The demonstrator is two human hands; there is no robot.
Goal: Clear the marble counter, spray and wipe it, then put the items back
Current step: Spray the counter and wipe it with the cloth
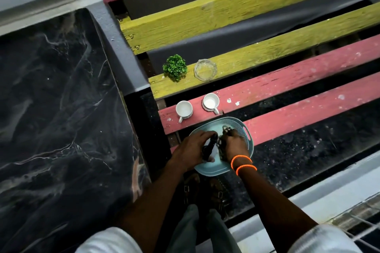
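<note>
The black marble counter fills the left side and its surface is bare. On the slatted bench to its right sits a pale blue basket. Inside it, my left hand grips a white spray bottle with a black trigger head. My right hand, with two orange bands at the wrist, grips a dark checked cloth in the same basket. Two white cups stand on the red slat just beyond the basket. A small green plant and a clear glass bowl sit on the yellow slat.
The bench has red and yellow slats with dark gaps between them. A grey ledge separates the counter from the bench. My feet in sandals stand on the dark floor below the basket.
</note>
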